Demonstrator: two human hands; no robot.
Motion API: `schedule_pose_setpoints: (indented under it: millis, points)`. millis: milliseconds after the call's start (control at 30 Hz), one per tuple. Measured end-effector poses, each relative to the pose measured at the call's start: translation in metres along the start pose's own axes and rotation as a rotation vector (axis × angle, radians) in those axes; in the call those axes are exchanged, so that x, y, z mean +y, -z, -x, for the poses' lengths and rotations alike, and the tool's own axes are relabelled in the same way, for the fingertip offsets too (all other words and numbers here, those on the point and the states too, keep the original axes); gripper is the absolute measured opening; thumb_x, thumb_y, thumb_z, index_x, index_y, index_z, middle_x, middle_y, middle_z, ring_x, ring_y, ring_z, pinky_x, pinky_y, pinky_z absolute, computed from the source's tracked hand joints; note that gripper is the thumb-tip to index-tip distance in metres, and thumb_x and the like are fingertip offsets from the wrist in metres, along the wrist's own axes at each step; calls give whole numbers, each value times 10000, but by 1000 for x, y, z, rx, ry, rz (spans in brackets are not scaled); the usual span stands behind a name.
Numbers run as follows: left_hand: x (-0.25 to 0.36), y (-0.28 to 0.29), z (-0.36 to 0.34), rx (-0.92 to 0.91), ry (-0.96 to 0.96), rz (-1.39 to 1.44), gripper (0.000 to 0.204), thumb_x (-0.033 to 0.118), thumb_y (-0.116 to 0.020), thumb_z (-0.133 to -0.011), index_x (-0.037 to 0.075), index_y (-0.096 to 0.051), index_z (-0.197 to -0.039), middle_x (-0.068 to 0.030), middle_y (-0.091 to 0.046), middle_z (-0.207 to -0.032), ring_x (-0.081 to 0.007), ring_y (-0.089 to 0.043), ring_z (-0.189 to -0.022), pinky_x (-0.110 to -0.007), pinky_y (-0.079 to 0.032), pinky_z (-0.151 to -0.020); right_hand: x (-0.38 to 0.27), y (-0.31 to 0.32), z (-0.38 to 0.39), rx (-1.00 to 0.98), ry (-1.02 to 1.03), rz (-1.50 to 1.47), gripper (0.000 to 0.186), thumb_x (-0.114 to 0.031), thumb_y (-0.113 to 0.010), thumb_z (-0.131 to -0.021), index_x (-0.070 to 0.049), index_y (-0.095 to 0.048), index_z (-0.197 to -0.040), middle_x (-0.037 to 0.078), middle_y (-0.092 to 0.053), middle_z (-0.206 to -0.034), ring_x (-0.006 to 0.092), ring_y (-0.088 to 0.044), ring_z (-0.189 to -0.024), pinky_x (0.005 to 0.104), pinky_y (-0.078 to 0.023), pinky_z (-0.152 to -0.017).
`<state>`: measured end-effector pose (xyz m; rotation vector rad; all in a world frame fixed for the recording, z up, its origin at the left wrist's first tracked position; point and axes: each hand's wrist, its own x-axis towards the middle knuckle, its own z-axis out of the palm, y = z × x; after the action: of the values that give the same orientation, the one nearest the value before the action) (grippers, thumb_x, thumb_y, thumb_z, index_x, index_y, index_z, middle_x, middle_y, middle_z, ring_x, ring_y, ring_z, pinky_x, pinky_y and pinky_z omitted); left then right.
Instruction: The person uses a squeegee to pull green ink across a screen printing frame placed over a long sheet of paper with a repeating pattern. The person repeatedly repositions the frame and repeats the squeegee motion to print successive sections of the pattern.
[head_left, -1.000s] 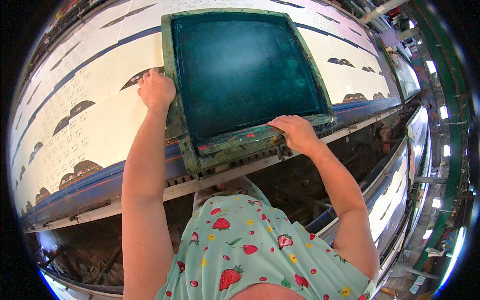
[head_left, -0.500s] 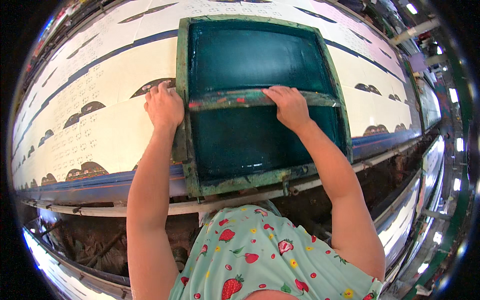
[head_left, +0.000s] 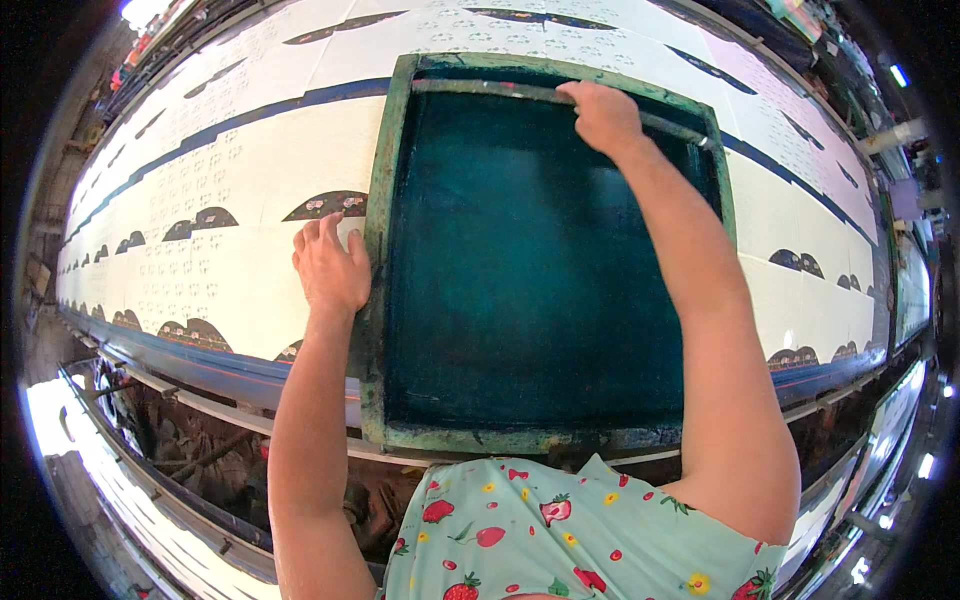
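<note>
A screen printing frame [head_left: 380, 330] with a worn green wooden rim and a dark teal mesh [head_left: 520, 270] lies flat on pale printed sheeting. My right hand [head_left: 605, 115] grips a long squeegee [head_left: 490, 90] near its middle. The squeegee stretches across the mesh close to the far rim, its right end a little nearer to me. My left hand [head_left: 330, 262] lies beside the frame's left rim, fingers spread, thumb side next to the wood. Just beyond its fingertips is a dark arch-shaped print [head_left: 328, 204].
The long table carries pale sheeting [head_left: 250, 260] with rows of dark arches and small marks. A blue strip [head_left: 250, 370] edges its near side, with a rail [head_left: 200, 402] below. More printed sheeting [head_left: 120, 480] lies at lower left. Ceiling lamps glow at far right.
My right hand has pushed the squeegee from mid-mesh to near the far rim. My left hand stays beside the left rim. The view has shifted somewhat.
</note>
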<state>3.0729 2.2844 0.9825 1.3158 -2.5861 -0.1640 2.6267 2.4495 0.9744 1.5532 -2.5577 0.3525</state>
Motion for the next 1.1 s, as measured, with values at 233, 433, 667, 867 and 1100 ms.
schedule_pose_setpoints:
  millis: [233,433,667,867,1100]
  points:
    - [-3,-2,3,17,-45,4,393,245,-659,-1072,69,-662,-1423,-214,-654,-1387,-432,-547,-1379,-577,-426,-1192,28,9,-16,25,-1,68,432,-80,-716,-1004,-235,-759,-1405,108,-798,-1334,365,-747,-1236,523,-609,-1047]
    - [-5,0,1,38,-96,43,376,247,-645,-1072,50,-687,-1389,-233,-680,-1371,-449,-577,-1346,-563,-428,-1190,53,-5,-22,-22,92,94,449,-122,-713,-1016,-234,-740,-1449,107,-792,-1358,364,-749,-1243,549,-610,-1063]
    - [-5,0,-1,4,-32,39,410,266,-647,-1062,71,-680,-1421,-226,-665,-1423,-435,-559,-1389,-551,-424,-1212,47,9,-17,-148,85,64,463,-143,-700,-1000,-200,-718,-1459,141,-787,-1328,397,-736,-1243,574,-593,-1073]
    - [-8,-4,-3,19,-35,40,436,336,-638,-1056,82,-706,-1404,-229,-665,-1448,-436,-563,-1413,-561,-442,-1213,-14,48,78,-243,122,-14,401,-150,-739,-965,-170,-746,-1365,162,-787,-1272,429,-739,-1192,576,-590,-1031]
    - [-20,-17,-6,108,-93,46,438,353,-628,-1053,85,-728,-1385,-233,-685,-1446,-448,-589,-1400,-564,-460,-1206,-103,93,229,-252,159,-155,364,-97,-745,-926,-180,-764,-1280,128,-778,-1160,407,-755,-1088,554,-615,-945]
